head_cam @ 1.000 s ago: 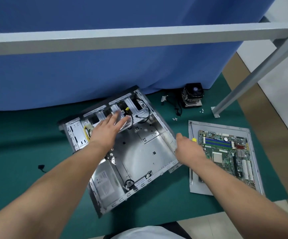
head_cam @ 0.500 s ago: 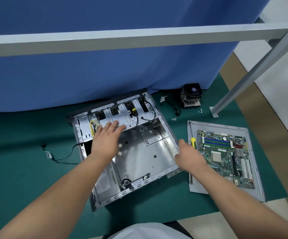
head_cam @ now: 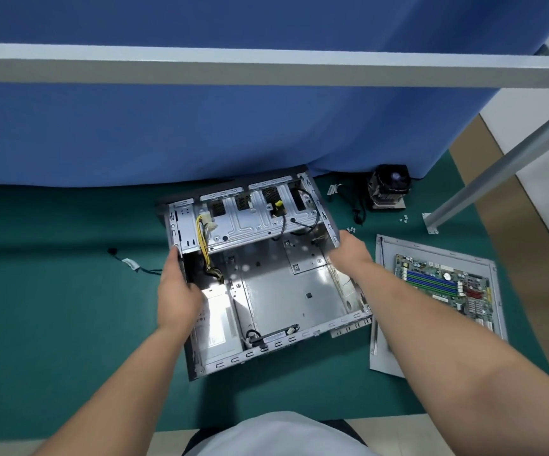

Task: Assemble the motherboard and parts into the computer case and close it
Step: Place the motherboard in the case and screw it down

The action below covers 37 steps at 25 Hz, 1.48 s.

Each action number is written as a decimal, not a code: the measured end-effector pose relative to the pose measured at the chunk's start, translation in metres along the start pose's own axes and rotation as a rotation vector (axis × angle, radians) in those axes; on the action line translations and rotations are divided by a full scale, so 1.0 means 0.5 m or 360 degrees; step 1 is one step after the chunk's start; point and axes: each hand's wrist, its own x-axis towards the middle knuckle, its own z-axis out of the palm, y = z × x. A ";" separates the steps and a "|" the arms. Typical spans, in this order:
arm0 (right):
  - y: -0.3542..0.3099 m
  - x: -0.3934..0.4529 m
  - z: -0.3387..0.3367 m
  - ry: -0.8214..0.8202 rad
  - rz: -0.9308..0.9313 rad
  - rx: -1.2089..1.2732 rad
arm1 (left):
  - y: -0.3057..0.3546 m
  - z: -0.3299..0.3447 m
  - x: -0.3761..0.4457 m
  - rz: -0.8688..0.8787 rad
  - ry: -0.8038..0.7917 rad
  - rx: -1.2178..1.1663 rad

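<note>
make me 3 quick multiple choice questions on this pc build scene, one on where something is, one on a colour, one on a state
1. Where does the motherboard lie?
A. inside the case
B. on the grey side panel, right of the case
C. in the left hand

2. What colour is the mat?
A. red
B. white
C. green

3. What state is the computer case in?
A. open, floor bare of a board
B. closed with its panel on
C. standing upright

Answers:
1 B, the board rests on the flat panel beside the case.
2 C, the surface under everything is dark green.
3 A, its inside shows, with each hand (left, right) at a side wall.
</note>
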 end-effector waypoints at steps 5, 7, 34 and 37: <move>0.039 -0.040 0.012 0.0034 -0.0033 -0.0002 | 0.002 -0.013 0.023 0.0152 -0.0150 0.0173; 0.065 -0.067 0.032 0.0071 -0.0002 -0.0017 | 0.005 -0.019 0.045 0.0223 -0.0218 0.0201; 0.072 -0.105 0.098 0.0441 0.0139 -0.0061 | 0.015 -0.104 0.234 0.0423 -0.0282 0.0469; 0.065 -0.108 0.099 0.0469 0.0176 -0.0089 | 0.003 -0.063 0.214 0.0012 -0.0279 -0.0116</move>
